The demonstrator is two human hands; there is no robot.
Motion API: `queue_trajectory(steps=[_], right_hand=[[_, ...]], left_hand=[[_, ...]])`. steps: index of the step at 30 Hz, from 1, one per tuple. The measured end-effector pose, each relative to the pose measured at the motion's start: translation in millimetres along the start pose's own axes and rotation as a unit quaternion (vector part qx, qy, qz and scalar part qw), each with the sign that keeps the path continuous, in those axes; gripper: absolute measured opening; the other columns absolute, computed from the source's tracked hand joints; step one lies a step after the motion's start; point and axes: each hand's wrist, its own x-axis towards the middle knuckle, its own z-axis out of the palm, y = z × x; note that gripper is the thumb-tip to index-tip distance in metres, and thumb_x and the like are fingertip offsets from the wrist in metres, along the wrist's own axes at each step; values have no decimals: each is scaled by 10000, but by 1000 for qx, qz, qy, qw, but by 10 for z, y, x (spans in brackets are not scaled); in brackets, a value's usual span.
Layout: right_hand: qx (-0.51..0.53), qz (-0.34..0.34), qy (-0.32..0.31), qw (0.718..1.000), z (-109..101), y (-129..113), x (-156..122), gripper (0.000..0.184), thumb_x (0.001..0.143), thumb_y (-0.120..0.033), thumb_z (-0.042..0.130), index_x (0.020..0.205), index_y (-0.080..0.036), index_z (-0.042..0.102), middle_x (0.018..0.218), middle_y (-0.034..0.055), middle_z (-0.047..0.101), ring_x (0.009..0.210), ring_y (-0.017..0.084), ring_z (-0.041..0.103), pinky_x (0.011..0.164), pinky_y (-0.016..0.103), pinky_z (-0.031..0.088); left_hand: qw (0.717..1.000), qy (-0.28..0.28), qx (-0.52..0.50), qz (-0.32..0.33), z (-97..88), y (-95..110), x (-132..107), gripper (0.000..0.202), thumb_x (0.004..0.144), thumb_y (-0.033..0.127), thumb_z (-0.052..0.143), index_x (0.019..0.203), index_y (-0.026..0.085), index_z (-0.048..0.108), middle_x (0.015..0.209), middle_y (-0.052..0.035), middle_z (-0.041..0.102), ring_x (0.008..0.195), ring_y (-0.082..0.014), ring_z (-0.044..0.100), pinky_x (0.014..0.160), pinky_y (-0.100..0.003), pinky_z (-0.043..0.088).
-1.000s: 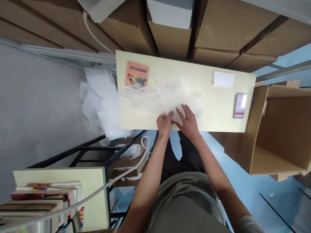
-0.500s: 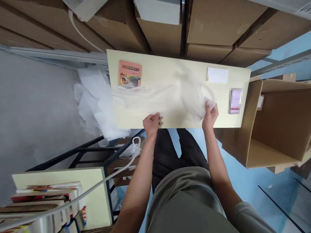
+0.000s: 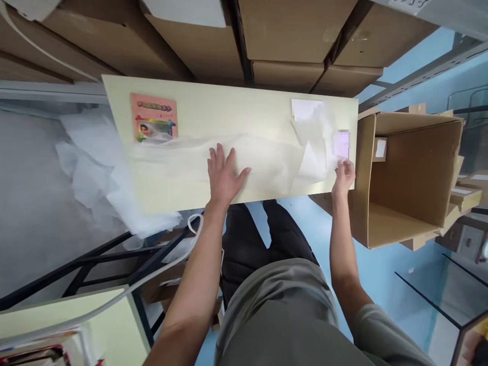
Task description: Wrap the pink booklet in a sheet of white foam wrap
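A thin, translucent white packing sheet [image 3: 263, 157] stretches across the cream tabletop [image 3: 229, 109]. My left hand [image 3: 223, 175] lies on the sheet with its fingers spread. At the right end, my right hand [image 3: 344, 175] pinches the sheet's edge. Near that hand the sheet is folded and partly covers a small lilac item [image 3: 342, 144] and a white card [image 3: 305, 108]. Toward the left end of the table lies a pink booklet [image 3: 154, 118] with a picture on its cover; the sheet overlaps its lower edge.
More white sheeting [image 3: 95, 168] hangs in a heap off the table's left side. An open cardboard box [image 3: 412, 173] stands at the right. Cardboard boxes [image 3: 282, 35] line the back. A white cable [image 3: 163, 274] runs across the lower left, above a stack of books [image 3: 49, 351].
My right hand has drawn the sheet's end rightward, over the card and lilac item. My left hand has gone from curled at the front edge to spread on the sheet. The view has shifted.
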Motion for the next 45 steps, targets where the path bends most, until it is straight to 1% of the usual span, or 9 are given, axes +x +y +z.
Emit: queue_trajectory(steps=[6,12,17,22,26,31,37,42,45], right_hand=[[-30,-33,-43,998,-142,83,255,322,921,-329,687,1210,-199,748,1171,106,795,1095,238,775,1028,453,653],[0,-52,-64,997,-124,22,495,109,915,-357,741,955,-263,704,991,16,751,1006,225,762,926,400,676],[54,-28,-37,997,-187,78,713,153,918,-409,764,941,-288,674,1031,17,772,1089,225,777,1050,423,684],[125,23,-101,987,-350,68,740,267,883,-457,797,1104,-310,770,1286,50,819,1342,261,756,1207,476,643],[150,20,-145,978,-493,-133,675,453,939,-641,709,1223,-301,803,1400,84,804,1482,321,700,1269,547,607],[46,-12,-252,967,-527,-567,804,726,911,-902,692,1325,-313,788,1377,110,818,1450,367,719,1198,558,637],[30,-64,-304,950,-584,-992,1113,580,866,-836,862,1144,-328,832,1139,61,859,1324,373,783,1159,572,651],[-20,-75,-290,954,-962,-1113,1272,616,859,-812,897,1266,-356,826,1234,74,872,1412,366,753,1142,540,677],[-68,-44,-303,950,-1208,-1045,1468,588,841,-790,926,1190,-323,849,1279,105,880,1362,359,777,1158,526,683]], left_hand=[[999,-10,43,-4,205,-156,-21,1044,947,759,814,1770,203,491,1951,-232,210,1831,-485,86,1467,-701,99],[997,1,71,-20,189,-255,-59,1036,985,731,772,1786,159,448,1936,-269,228,1824,-507,105,1453,-733,149],[998,6,57,-32,201,-258,-19,1001,984,684,789,1770,157,462,1935,-269,231,1825,-504,105,1456,-742,142],[998,7,41,-43,211,-232,-12,982,971,621,817,1760,151,469,1936,-272,221,1823,-515,94,1457,-755,134],[999,13,34,-36,210,-235,-24,950,967,583,820,1748,164,480,1937,-259,233,1821,-519,118,1450,-778,137],[999,12,36,-35,220,-249,-25,940,967,545,816,1748,153,470,1938,-264,223,1823,-520,97,1448,-786,134],[998,4,47,-41,213,-232,-11,940,966,506,810,1755,136,459,1937,-275,215,1825,-511,96,1451,-776,127],[998,12,33,-56,240,-226,-20,958,955,514,809,1762,140,452,1943,-264,206,1829,-499,91,1456,-769,97],[997,17,31,-65,268,-220,-54,963,975,516,776,1779,121,424,1947,-268,182,1833,-491,61,1463,-747,81]])
